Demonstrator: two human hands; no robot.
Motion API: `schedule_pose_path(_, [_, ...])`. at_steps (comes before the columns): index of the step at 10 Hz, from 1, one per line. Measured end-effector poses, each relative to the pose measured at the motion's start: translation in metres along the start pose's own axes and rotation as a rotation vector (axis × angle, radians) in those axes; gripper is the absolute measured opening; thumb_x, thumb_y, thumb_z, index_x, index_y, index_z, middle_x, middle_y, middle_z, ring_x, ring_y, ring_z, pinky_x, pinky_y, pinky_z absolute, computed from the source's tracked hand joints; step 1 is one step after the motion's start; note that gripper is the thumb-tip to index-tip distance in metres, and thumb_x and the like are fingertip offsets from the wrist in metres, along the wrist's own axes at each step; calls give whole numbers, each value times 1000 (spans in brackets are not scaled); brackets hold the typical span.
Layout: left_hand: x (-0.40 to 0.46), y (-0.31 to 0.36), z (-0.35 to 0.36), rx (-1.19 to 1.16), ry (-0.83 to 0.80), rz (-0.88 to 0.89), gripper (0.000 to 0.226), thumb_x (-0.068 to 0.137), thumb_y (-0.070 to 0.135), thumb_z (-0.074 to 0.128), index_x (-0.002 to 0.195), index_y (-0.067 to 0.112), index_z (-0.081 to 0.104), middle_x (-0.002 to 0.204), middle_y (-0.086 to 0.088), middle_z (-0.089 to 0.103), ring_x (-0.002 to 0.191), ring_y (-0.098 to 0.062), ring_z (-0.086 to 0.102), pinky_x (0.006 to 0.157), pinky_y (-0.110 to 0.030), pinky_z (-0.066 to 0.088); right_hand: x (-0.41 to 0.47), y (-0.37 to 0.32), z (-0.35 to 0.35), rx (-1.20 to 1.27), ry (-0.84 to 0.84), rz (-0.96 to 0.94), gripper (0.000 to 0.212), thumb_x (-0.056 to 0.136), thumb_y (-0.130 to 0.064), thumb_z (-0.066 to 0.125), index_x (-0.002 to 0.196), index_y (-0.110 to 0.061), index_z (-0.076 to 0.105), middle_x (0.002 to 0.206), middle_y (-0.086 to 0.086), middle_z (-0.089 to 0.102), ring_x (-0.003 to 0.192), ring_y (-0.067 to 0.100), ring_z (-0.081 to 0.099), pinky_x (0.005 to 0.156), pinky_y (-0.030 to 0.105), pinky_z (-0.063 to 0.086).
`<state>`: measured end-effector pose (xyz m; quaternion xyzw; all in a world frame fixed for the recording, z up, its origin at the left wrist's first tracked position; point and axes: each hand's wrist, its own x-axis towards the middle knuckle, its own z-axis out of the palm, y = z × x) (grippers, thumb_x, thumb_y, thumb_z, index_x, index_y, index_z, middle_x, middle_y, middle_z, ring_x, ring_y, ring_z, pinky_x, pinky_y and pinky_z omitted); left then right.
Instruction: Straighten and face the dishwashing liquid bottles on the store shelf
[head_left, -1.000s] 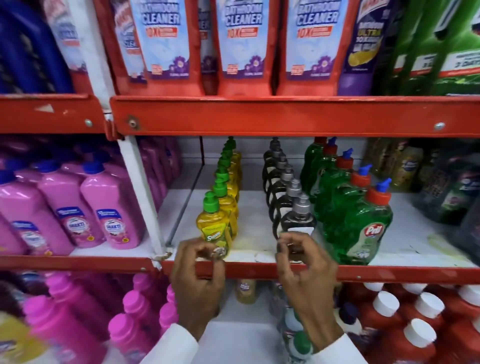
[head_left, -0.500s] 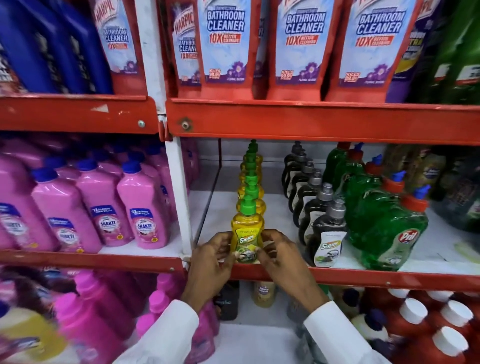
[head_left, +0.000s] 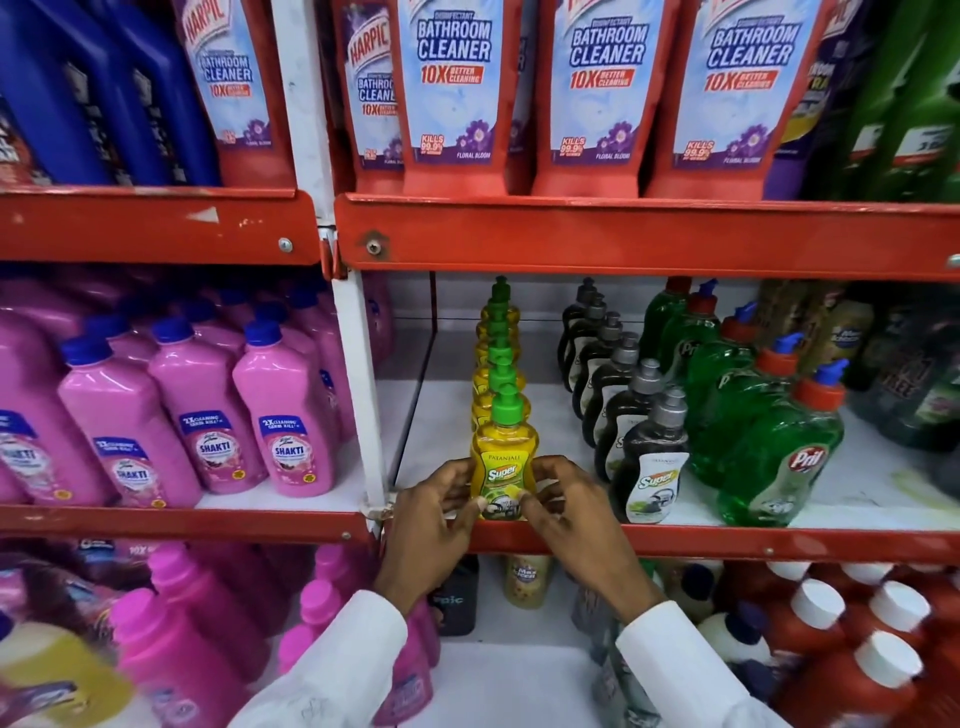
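A yellow dish liquid bottle (head_left: 503, 457) with a green cap stands upright at the front edge of the middle shelf (head_left: 675, 543), label facing me. My left hand (head_left: 434, 519) grips its lower left side and my right hand (head_left: 571, 514) its lower right side, thumbs on the label. Behind it runs a straight row of yellow bottles (head_left: 497, 338). To the right stand a row of black bottles (head_left: 647, 457) with grey caps and a row of green Pril bottles (head_left: 779, 452) with red caps.
A white upright post (head_left: 358, 395) stands just left of my hands. Pink Shakti bottles (head_left: 283, 415) fill the left bay. Red bathroom cleaner bottles (head_left: 452, 93) sit on the shelf above. Red and pink bottles crowd the bottom shelf.
One second ago my right hand was on the front black bottle; it has shifted left onto the front yellow bottle. Both hands now hold that bottle, and my head has moved left and closer.
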<state>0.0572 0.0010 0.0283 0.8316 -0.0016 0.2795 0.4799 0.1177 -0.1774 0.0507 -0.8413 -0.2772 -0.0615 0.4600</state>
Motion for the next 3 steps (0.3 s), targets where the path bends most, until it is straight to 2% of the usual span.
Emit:
schedule_pose_path(1, [-1, 3, 0, 4, 8, 16, 43, 85, 1, 70, 119, 27, 60, 106, 11, 72, 96, 3, 68, 87, -21, 55, -1, 0, -2, 17, -11, -7, 33, 88, -30, 69, 119, -20, 60, 107, -4, 68, 88, 6, 69, 73, 12, 53])
schedule_pose_path(2, [-2, 2, -1, 20, 8, 28, 41, 86, 3, 69, 119, 26, 60, 108, 9, 73, 97, 2, 68, 89, -25, 56, 0, 1, -2, 21, -16, -12, 35, 87, -33, 69, 119, -21, 60, 108, -4, 69, 88, 5, 69, 78, 23, 58])
schedule_pose_path(3, [-4, 3, 3, 30, 44, 29, 41, 86, 7, 69, 124, 20, 59, 111, 4, 74, 99, -1, 69, 90, -33, 57, 2, 1, -1, 53, 5, 5, 36, 85, -34, 72, 118, -21, 61, 109, -4, 69, 86, 4, 69, 75, 20, 58])
